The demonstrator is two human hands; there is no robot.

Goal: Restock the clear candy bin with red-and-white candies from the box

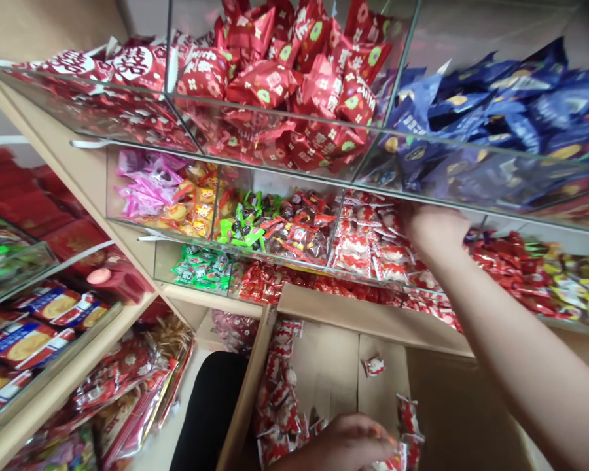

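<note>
My right hand (434,227) reaches into the middle shelf compartment, among red-and-white wrapped candies (356,239). Its fingers are hidden behind the upper bin and the wrist, so what they hold does not show. Low in the frame, my left hand (343,443) is inside an open cardboard box (324,366), somewhat blurred. Its fingers curl down over red-and-white wrapped candies (395,454) at the fingertips. More of these candies (282,399) lie along the box's left wall, and one loose candy (374,366) sits on the box bottom.
Above are glass-fronted bins of red snack packets (275,85) and blue packets (495,104). Green candies (203,267) and yellow-wrapped candies (584,288) fill other compartments. Glass dividers and shelf edges surround my right arm. Packaged biscuits (24,343) stand on a shelf at left.
</note>
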